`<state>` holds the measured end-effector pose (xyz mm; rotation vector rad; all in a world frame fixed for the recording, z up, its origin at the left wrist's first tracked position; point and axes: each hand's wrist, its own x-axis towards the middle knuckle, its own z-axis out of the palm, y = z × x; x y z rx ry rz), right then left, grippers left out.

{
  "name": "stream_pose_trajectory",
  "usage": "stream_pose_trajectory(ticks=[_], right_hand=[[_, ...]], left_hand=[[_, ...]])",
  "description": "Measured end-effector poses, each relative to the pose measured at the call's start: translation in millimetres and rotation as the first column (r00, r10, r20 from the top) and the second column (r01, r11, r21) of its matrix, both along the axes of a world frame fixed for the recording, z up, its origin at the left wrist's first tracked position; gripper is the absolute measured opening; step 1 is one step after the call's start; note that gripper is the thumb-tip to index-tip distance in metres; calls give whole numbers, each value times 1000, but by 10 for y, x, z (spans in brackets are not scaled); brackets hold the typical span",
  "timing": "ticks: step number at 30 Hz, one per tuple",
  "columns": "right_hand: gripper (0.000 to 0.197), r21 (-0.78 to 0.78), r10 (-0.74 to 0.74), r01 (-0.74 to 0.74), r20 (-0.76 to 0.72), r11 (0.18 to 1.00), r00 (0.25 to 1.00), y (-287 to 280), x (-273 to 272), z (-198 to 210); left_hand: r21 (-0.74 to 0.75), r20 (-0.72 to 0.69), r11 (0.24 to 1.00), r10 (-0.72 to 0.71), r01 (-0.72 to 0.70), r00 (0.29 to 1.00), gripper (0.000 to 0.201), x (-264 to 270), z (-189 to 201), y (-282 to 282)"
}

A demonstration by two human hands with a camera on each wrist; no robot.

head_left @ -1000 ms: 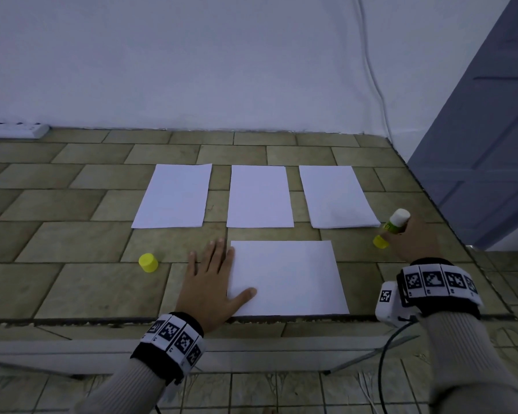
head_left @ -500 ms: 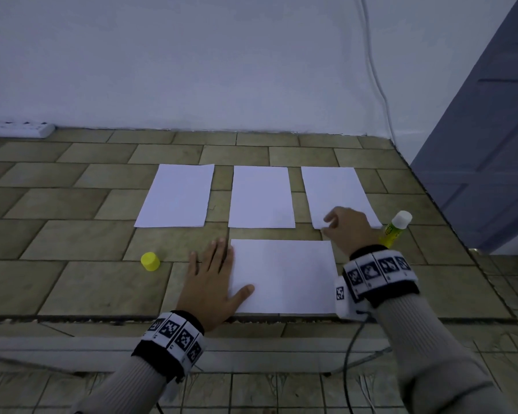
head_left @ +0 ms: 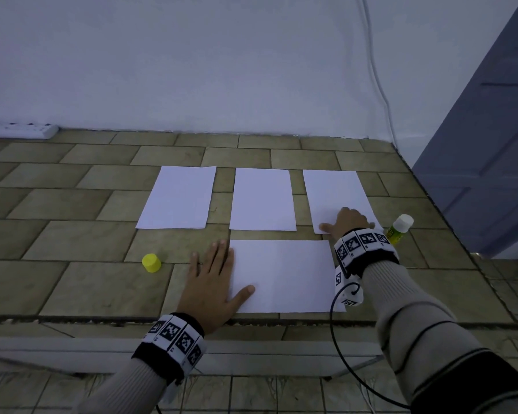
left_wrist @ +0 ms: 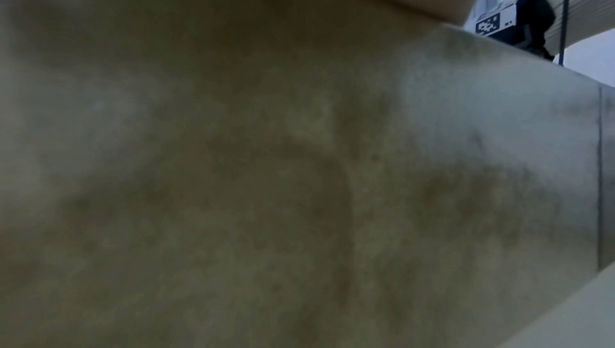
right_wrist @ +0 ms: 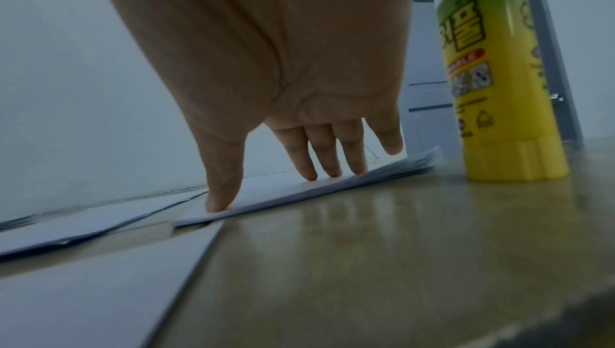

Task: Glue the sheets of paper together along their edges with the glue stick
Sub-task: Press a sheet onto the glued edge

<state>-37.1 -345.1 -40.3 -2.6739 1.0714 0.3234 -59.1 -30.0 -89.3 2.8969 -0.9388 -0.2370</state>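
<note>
Paper sheets lie in two rows on the tiled tabletop (head_left: 72, 282), and both hands rest on them with straight, spread fingers, gripping nothing. The right hand (head_left: 349, 222) is set down on the near edge of the far right stack of sheets (head_left: 335, 192); in the right wrist view its fingertips (right_wrist: 332, 172) and thumb touch the top sheet, and the layered edges show that several sheets lie there. The left hand (head_left: 211, 282) lies flat at the left edge of the near sheet (head_left: 284, 276), the thumb on the paper and the fingers partly on the bare tiles beside it. The left wrist view is mostly a blur of tabletop, so it adds little about that hand.

Just right of the right hand, the glue stick (head_left: 399, 230) stands upright on its yellow base, uncapped, with its white end up, close to the stack's near right corner; whether it touches the paper I cannot tell. Its yellow cap (head_left: 151, 262) sits on the tiles well to the left, near the left hand. Two more sheets, the middle sheet (head_left: 262, 200) and the far left sheet (head_left: 178, 198), lie apart from each other in the far row. A white power strip (head_left: 18, 131) lies against the wall at the far left, and a white cable (head_left: 377, 70) runs down the wall on the right
</note>
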Motion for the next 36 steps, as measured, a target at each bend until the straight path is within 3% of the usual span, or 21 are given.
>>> stream_pose_trajectory(ticks=[9,17,21,25,28,31,33,35,36], right_hand=[[79,-32,73,-74,-45,997,996,3,-40,-14],[60,-88,140,-141,-12,986,990,-16,-62,20],[53,-30,124,-122,97,992,987,-85,-79,32],[51,46,95,-111,274,993,957,-128,-160,142],[54,111,121,-191,457,975,881,-69,-271,252],[45,171,205,-388,624,906,754,89,-467,365],[43,184,259,-483,656,856,709,178,-607,380],[46,248,277,-529,635,811,721,215,-726,343],[47,283,284,-546,619,788,732,223,-779,313]], left_hand=[[-20,-4,1000,11,-11,1000,114,3,-18,3],[1,-3,1000,8,-8,1000,114,-1,-11,0],[-24,-22,999,23,-23,1000,116,5,6,-1],[-250,-123,962,79,-108,989,114,54,14,26],[-522,-255,815,131,-250,958,99,69,133,15],[-686,-404,622,106,-378,909,76,105,299,-22],[-740,-523,473,45,-479,851,67,181,408,-62],[-720,-675,265,-51,-641,736,63,295,509,-116],[-676,-733,210,-94,-706,674,60,311,594,-145]])
